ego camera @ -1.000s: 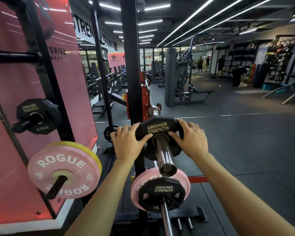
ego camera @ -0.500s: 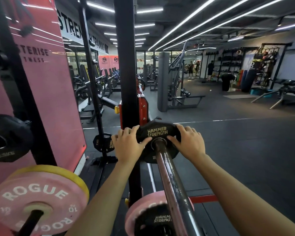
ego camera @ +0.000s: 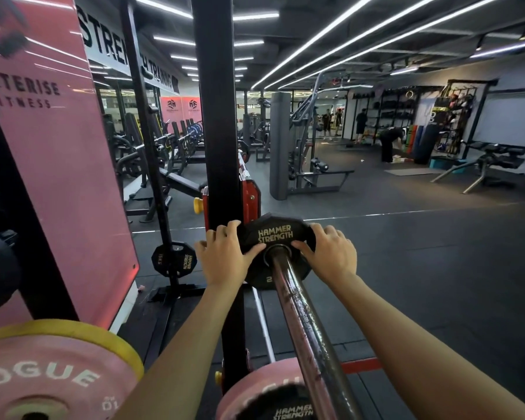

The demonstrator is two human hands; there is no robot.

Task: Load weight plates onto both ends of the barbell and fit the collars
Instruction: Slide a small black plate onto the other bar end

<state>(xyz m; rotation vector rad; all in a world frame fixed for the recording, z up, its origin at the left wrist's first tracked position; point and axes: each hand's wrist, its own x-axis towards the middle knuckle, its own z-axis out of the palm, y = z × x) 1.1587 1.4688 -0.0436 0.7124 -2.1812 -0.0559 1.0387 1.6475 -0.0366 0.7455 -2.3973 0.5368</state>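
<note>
A small black plate [ego camera: 275, 236] is threaded on the sleeve of the barbell [ego camera: 303, 322] and is gripped at both edges: the left hand [ego camera: 225, 256] is curled round its left rim with the thumb laid across the face near the hole, and the right hand [ego camera: 331, 253] is curled round its right rim in the same way. The plate sits far along the sleeve, just beside the red hook [ego camera: 249, 195] on the black upright [ego camera: 215, 116] of the rack, though whether it is seated against the inner shoulder cannot be told, since that part is hidden behind the plate. No collar is seen on the sleeve. Several risks can be judged from this. If the plate is pushed with uneven force from the two sides, it may be cocked on the sleeve and jammed before it is home. The left fingers are wrapped behind the rim close to the upright and hook, so they could be pinched if the plate is driven in hard. If the plate is left short of the shoulder, a gap would be kept and the collar could not be set snugly. With one end loaded alone, the barbell might also be tipped on its hooks. A pink plate [ego camera: 52, 374] is stored on a peg at lower left.
</note>
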